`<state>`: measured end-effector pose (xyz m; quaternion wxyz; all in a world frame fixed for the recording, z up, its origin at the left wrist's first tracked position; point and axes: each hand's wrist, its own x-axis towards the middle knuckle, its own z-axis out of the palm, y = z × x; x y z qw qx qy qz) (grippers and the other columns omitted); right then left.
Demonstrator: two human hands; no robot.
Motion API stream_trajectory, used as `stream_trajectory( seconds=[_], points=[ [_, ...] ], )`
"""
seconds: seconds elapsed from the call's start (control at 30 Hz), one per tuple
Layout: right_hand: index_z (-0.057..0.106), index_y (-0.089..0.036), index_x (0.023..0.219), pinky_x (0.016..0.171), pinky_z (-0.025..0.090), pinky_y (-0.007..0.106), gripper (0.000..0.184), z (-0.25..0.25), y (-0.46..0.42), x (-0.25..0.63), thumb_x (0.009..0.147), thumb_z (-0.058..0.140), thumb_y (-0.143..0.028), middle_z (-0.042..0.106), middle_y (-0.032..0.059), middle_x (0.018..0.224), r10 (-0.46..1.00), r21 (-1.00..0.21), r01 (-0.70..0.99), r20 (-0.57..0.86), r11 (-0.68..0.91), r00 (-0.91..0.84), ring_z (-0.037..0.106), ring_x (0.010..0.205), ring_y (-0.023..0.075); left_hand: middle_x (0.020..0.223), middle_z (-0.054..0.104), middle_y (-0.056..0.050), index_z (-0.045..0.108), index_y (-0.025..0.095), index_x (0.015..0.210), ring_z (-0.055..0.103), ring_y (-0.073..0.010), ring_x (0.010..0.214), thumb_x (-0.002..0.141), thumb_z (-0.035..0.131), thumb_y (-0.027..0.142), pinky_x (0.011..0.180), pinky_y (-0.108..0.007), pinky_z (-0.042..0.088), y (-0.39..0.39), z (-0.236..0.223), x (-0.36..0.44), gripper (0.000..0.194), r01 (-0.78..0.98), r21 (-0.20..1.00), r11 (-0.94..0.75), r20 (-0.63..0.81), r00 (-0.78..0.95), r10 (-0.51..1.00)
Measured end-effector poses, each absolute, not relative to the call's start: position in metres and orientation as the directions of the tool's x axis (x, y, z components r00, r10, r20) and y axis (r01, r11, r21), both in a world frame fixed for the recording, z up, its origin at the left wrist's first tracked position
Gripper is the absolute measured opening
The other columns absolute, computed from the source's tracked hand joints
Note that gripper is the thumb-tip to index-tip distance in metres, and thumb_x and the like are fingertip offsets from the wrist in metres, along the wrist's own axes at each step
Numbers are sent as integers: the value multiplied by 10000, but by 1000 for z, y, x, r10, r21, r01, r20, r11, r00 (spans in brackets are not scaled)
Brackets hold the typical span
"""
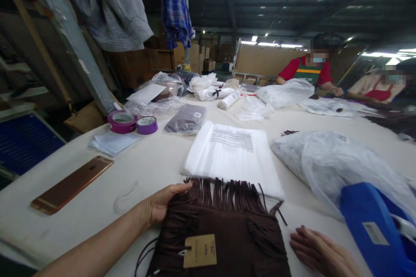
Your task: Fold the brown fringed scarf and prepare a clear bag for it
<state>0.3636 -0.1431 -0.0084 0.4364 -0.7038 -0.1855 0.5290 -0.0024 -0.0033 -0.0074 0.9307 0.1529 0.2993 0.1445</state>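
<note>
A dark brown fringed garment (227,242), folded into a flat bundle, lies at the table's near edge with its fringe pointing away from me. A tan hang tag (199,251) rests on it, and thin dark cords trail from its left side. My left hand (165,201) grips its upper left corner, thumb on top and fingers mostly hidden underneath. Just off its right side, apart from it, my right hand (320,249) has its fingers stretched out and holds nothing. A stack of white plastic bags (234,156) with printed text lies beyond the fringe, partly under it.
To the left are a phone (73,185), papers (113,142) and purple tape rolls (121,121). A packed grey garment (186,119) sits farther back. On the right, a blue bin (370,220) stands against a clear plastic bag (341,164). Co-workers (305,71) are across the table.
</note>
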Motion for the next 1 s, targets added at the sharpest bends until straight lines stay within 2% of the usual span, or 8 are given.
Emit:
stream_trajectory(
  seconds=[0.13, 0.3, 0.43, 0.57, 0.7, 0.87, 0.93, 1.0],
  points=[
    [657, -104, 820, 837, 515, 375, 386, 9, -117, 340, 676, 704, -459, 721, 139, 848, 692, -665, -311, -721, -679, 33, 676, 866, 270, 838, 716, -125, 650, 38, 898, 667, -229, 866, 737, 670, 395, 957, -338, 420, 0, -3, 10, 392, -109, 306, 946, -544, 795, 268],
    [699, -158, 921, 1007, 389, 319, 252, 18, -100, 329, 789, 625, -360, 723, 62, 947, 720, -533, -492, -586, -688, -371, 630, 1012, 193, 808, 713, -120, 653, 16, 891, 667, -220, 841, 717, 696, 352, 914, -320, 447, 10, -8, 24, 382, -94, 281, 955, -584, 773, 248],
    [703, -149, 940, 1059, 321, 325, 268, 2, -88, 336, 835, 559, -349, 722, 66, 947, 694, -415, -558, -475, -719, -541, 614, 1040, 180, 855, 704, -122, 639, -15, 947, 660, -190, 826, 685, 738, 320, 865, -275, 462, 20, -21, 34, 436, -56, 293, 954, -514, 832, 207],
    [673, -125, 1027, 1080, 282, 336, 296, -10, -69, 332, 842, 545, -316, 714, 85, 972, 646, -382, -521, -437, -763, -625, 602, 1063, 179, 694, 658, -79, 649, 24, 868, 649, -231, 810, 632, 767, 361, 799, -315, 484, 27, -29, 53, 428, -25, 347, 938, -418, 891, 178],
    [595, -150, 1169, 1082, 276, 366, 388, -12, -48, 326, 807, 595, -291, 678, 91, 1085, 635, -473, -441, -416, -763, -652, 577, 1104, 197, 647, 611, -41, 645, 77, 779, 643, -228, 773, 585, 791, 330, 778, -331, 495, 32, -25, 69, 351, -1, 435, 900, -390, 901, 189],
    [518, -185, 1264, 1040, 347, 395, 535, 17, -31, 330, 778, 623, -383, 657, 84, 1128, 599, -677, -240, -362, -696, -714, 566, 1120, 234, 838, 671, -55, 649, 111, 972, 639, -195, 793, 564, 785, 331, 773, -296, 507, 36, 1, 71, 484, 92, 582, 808, -426, 881, 207],
    [509, -213, 1275, 1004, 399, 390, 551, 34, -34, 331, 778, 624, -421, 657, 62, 1132, 587, -809, -58, -373, -585, -719, 546, 1144, 253, 964, 675, -49, 617, 148, 1087, 635, -193, 860, 605, 759, 316, 800, -285, 505, 32, 19, 68, 530, 229, 677, 699, -456, 876, 155],
    [479, -233, 1303, 969, 446, 374, 534, 41, -46, 330, 814, 589, -419, 643, 55, 1167, 648, -945, 125, -300, -303, -700, 528, 1166, 260, 1100, 650, -52, 544, 183, 1216, 616, -213, 973, 696, 692, 271, 873, -309, 488, 22, 38, 66, 548, 331, 824, 460, -437, 888, 143]
  ],
)
